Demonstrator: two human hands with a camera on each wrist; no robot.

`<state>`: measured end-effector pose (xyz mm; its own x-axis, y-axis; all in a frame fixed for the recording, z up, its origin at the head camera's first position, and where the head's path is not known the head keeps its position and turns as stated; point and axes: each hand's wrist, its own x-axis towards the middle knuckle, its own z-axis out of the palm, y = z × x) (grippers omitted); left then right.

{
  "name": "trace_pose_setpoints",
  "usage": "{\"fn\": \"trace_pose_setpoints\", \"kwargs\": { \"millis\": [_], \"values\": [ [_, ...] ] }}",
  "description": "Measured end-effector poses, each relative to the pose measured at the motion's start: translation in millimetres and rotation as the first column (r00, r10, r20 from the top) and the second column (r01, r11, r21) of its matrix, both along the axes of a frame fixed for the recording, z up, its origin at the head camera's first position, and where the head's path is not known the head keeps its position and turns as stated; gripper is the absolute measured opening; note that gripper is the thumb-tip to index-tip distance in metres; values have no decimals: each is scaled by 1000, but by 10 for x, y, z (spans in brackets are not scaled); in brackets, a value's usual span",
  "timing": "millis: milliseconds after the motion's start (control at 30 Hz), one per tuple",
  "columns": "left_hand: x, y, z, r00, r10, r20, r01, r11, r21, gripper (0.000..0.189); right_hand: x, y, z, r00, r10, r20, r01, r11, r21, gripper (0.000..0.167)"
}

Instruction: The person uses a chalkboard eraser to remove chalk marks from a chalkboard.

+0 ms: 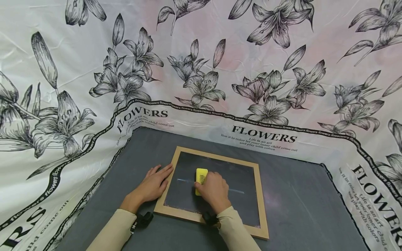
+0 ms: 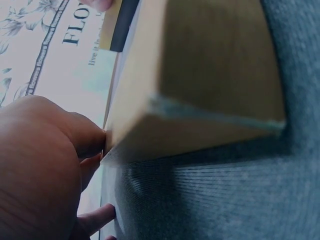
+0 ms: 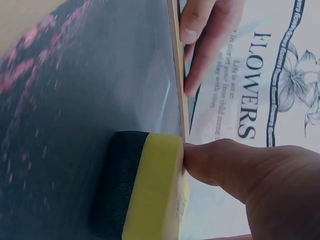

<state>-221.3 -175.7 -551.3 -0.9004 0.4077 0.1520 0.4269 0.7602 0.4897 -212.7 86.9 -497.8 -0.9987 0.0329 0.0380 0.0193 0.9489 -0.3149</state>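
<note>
two hands are counted: the left hand (image 1: 154, 183) at nine o'clock of one framed board (image 1: 242, 209), the right hand (image 1: 215, 188) at four o'clock of one eraser (image 1: 201, 174). two pale stroke segments (image 1: 236, 191) and two sleeves (image 1: 111, 226) are also shown.

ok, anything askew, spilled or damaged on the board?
Pink smudges on the blackboard along the wooden frame in the right wrist view: odd against the dark, possibly residue. No visible spill or damage.
</note>
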Motion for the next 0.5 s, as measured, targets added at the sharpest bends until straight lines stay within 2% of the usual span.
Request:
{"fn": "trace_pose_setpoints", "kwargs": {
  "millis": [500],
  "values": [
    [12,8,1,1000,7,-2,-7,1000,2,55,38,260,26,998,-46,35,47,999,-14,54]
  ]
}}
